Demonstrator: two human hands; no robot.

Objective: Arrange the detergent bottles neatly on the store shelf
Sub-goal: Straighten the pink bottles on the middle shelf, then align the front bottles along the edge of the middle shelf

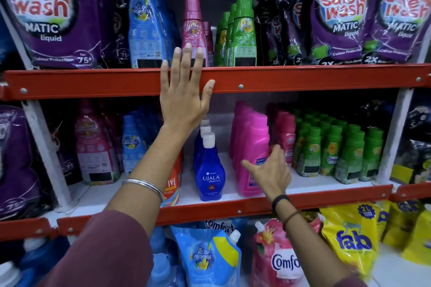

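Maroon sleeve (105, 249) lowest in view. Left hand (184, 91) open, flat against red shelf rail (303, 78). Right hand (270, 172) open, fingers touching pink detergent bottle (253, 147) on middle shelf (233, 193), beside blue Ujala bottle (210, 175).

Bright, even store light; glare on glossy pouches (340, 14), edges bowed and blurred, shelf depths dark.

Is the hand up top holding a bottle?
No, the left hand lies flat and open against the red shelf rail, holding nothing.
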